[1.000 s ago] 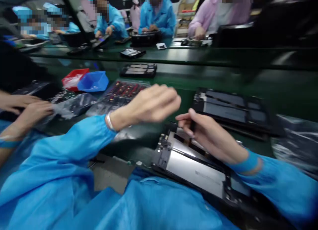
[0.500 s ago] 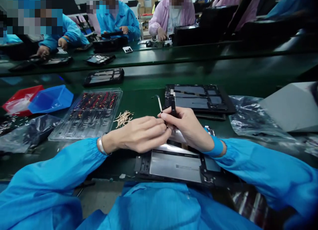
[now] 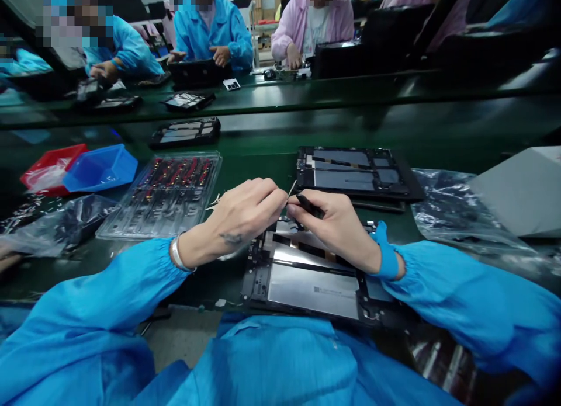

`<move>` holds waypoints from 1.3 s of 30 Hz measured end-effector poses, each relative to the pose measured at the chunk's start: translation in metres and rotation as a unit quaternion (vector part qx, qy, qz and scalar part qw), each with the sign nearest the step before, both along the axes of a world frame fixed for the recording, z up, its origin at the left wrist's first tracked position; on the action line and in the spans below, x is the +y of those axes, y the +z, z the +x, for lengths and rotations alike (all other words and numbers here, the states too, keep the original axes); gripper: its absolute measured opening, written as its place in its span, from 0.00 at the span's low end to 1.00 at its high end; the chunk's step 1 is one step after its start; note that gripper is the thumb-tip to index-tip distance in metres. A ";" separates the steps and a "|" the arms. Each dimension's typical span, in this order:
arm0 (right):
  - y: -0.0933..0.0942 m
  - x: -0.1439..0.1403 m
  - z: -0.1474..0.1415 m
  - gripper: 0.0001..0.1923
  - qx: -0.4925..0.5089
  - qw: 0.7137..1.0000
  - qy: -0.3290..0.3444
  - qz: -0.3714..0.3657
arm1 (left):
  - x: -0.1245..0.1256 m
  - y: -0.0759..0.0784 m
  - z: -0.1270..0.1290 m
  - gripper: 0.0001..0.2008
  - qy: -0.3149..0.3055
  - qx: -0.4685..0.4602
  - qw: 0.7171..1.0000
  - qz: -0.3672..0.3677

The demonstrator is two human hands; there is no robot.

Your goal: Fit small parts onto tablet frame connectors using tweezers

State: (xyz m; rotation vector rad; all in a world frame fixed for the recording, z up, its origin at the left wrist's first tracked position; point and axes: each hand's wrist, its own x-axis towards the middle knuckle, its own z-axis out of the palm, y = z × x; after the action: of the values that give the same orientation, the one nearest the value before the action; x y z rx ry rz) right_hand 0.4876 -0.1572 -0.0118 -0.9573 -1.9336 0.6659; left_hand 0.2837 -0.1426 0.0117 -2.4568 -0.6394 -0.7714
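Observation:
My left hand [image 3: 245,216] is closed in a pinch, its fingertips meeting those of my right hand. From between them sticks up a thin pale strip [image 3: 292,188]; its lower end is hidden by the fingers. A slim black tool [image 3: 310,205], which looks like tweezers, lies in the grip of my right hand [image 3: 337,225]. Both hands hover over the upper part of an opened tablet [image 3: 313,289], whose silvery battery faces up. Part of its upper edge is covered by my hands.
Behind stands a second opened tablet [image 3: 344,169] on a dark stack. To the left are a clear tray [image 3: 162,190] of small parts, a blue bin [image 3: 100,167] and a red bin [image 3: 52,166]. Plastic bags [image 3: 456,207] lie at right. Co-workers sit across the bench.
My left hand has turned, knuckles higher, and covers most of the pile of pale strips. The black tool in my right hand has tilted from upright to slanting. The view has shifted slightly.

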 end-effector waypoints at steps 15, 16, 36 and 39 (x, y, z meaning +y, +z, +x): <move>0.003 0.001 -0.006 0.12 0.118 0.959 -0.033 -0.256 | -0.003 -0.006 -0.086 0.15 0.306 0.193 0.897 -0.254; 0.003 0.001 -0.007 0.12 0.125 0.957 -0.035 -0.261 | -0.002 -0.006 -0.085 0.17 0.294 0.189 0.902 -0.252; 0.011 0.013 0.011 0.06 0.082 0.996 -0.035 -0.022 | 0.032 0.024 0.005 0.14 -0.004 -0.007 0.855 -0.518; 0.014 0.011 0.010 0.06 0.103 0.993 -0.044 -0.036 | 0.030 0.025 0.005 0.11 -0.045 -0.002 0.890 -0.454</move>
State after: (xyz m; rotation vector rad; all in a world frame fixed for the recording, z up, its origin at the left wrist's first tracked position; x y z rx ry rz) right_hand 0.4976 -0.1460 0.0021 -0.9732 -1.6877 0.7565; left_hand 0.2887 -0.1128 0.0370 -3.3409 -1.0776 -0.5739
